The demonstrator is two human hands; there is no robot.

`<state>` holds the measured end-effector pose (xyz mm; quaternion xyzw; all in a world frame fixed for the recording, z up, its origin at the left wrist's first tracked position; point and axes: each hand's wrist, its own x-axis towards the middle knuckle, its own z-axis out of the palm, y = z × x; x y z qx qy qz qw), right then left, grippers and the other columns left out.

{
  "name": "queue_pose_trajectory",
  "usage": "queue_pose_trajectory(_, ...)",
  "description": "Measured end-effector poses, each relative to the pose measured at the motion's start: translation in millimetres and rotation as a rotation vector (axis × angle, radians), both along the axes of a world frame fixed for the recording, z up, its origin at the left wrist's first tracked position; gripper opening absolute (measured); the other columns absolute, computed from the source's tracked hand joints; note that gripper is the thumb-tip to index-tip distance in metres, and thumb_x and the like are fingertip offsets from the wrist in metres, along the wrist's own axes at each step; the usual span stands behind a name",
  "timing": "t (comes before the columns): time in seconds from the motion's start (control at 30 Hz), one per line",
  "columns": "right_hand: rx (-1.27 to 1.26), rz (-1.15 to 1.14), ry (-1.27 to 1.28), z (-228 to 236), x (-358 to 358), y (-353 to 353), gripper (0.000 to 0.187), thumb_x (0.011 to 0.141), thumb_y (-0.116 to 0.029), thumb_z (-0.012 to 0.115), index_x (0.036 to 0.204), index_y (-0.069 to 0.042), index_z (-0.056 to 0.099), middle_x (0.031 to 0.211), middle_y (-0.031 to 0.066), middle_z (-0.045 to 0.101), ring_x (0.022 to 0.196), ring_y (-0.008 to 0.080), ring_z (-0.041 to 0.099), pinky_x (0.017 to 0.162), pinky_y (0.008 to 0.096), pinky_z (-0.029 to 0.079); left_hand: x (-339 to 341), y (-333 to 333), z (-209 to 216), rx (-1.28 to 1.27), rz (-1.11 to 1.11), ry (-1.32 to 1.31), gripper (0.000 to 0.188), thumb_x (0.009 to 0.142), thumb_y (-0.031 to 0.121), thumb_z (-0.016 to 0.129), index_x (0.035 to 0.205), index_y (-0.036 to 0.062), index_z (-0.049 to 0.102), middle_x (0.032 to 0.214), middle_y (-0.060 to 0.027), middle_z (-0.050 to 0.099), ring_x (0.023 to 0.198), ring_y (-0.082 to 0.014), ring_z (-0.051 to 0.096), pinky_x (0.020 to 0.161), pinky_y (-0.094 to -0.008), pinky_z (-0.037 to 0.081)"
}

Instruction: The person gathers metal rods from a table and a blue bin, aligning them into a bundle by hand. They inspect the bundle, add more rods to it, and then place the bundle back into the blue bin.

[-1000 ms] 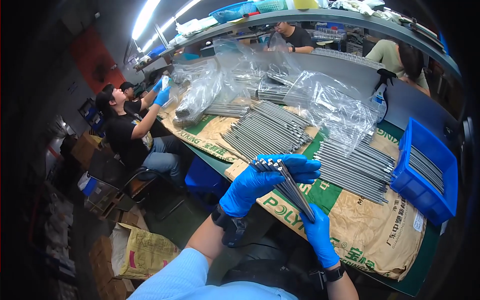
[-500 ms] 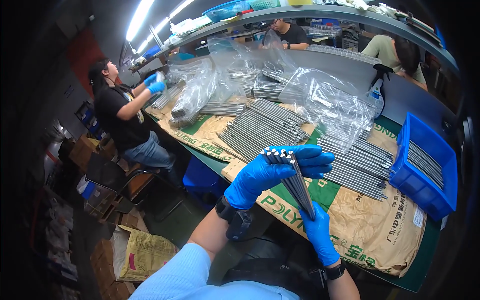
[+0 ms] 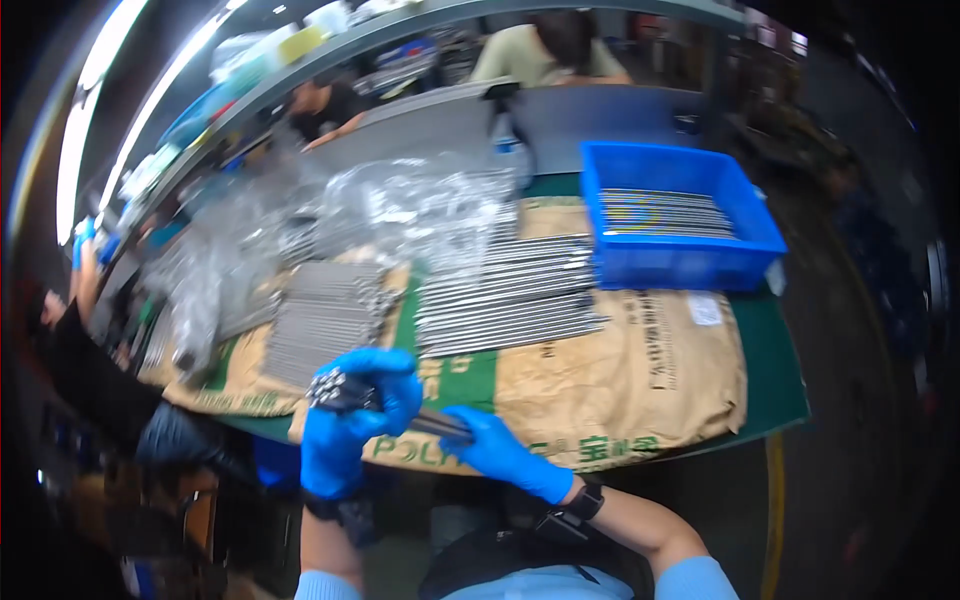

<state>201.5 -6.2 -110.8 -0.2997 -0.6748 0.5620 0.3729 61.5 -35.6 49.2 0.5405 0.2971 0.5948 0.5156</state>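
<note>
A worker in blue gloves holds a bundle of thin metal rods (image 3: 375, 400) at the near edge of the bench (image 3: 775, 385), the left hand (image 3: 350, 420) clenched around the bundle near its ends while the fingers of the right hand (image 3: 500, 450) grasp it further along, the rods lying almost level between the two. A second ago the same bundle stood more upright in the gloves; it has since been tipped down and brought closer to the body, which suggests the rods are being evened up in the hands, not set down. The view has also swung to the right, so that a blue plastic bin (image 3: 680, 250) with rods laid inside now sits in plain sight beyond the brown paper sacks (image 3: 640, 370) that cover the bench. Loose rows of rods (image 3: 505, 295) lie on the sacks ahead of the hands, with crumpled clear plastic bags (image 3: 420, 205) behind them. A co-worker (image 3: 85, 350) sits at far left.
</note>
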Motion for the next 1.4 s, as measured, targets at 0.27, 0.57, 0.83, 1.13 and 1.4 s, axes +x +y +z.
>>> queue_pose_trajectory(0.27,0.394,0.222,0.225,65,-4,26,0.038,0.076,-0.018,0.070,0.108,-0.005,0.054,0.083,0.0152,0.063,0.076,0.0326,0.063,0.066,0.0362,0.050,15,7,-1,0.112,-0.199,0.030,0.015,0.077,0.006,0.063,0.084,0.0016,0.051,0.065,-0.0104,0.054,0.058,-0.0183,0.051,0.057,-0.0299,0.042)
queue_pose_trajectory(0.57,0.891,0.106,-0.194,143,28,39,0.022,0.075,-0.012,0.063,0.093,-0.008,0.051,0.069,0.0153,0.059,0.061,0.0348,0.060,0.051,0.0421,0.048,13,-16,13,0.042,0.464,-0.125,0.021,0.087,0.013,0.055,0.102,-0.0015,0.055,0.090,-0.0171,0.062,0.083,-0.0271,0.061,0.078,-0.0364,0.049)
queue_pose_trajectory(0.83,1.219,-0.315,-1.154,210,219,188,0.012,0.075,-0.012,0.062,0.081,-0.004,0.056,0.073,0.0169,0.061,0.065,0.0329,0.061,0.056,0.0403,0.049,-51,-10,-82,-0.303,0.359,0.131,0.027,0.090,0.016,0.052,0.107,-0.0055,0.054,0.096,-0.0160,0.062,0.090,-0.0252,0.062,0.085,-0.0363,0.049)
queue_pose_trajectory(1.13,0.941,-0.096,-1.628,156,299,352,0.031,0.078,-0.026,0.066,0.094,-0.001,0.057,0.085,0.0184,0.062,0.082,0.0335,0.061,0.068,0.0408,0.050,-37,5,-90,-0.549,0.410,0.126,0.021,0.088,0.011,0.051,0.099,-0.0067,0.055,0.089,-0.0163,0.062,0.083,-0.0246,0.063,0.079,-0.0341,0.050)
queue_pose_trajectory(1.4,0.718,0.130,-1.559,108,279,424,0.036,0.079,-0.029,0.066,0.103,-0.004,0.059,0.091,0.0185,0.064,0.086,0.0313,0.062,0.074,0.0409,0.050,-43,38,-88,-0.574,0.406,0.041,0.021,0.089,0.011,0.050,0.100,-0.0059,0.056,0.089,-0.0155,0.062,0.083,-0.0244,0.063,0.078,-0.0362,0.051)
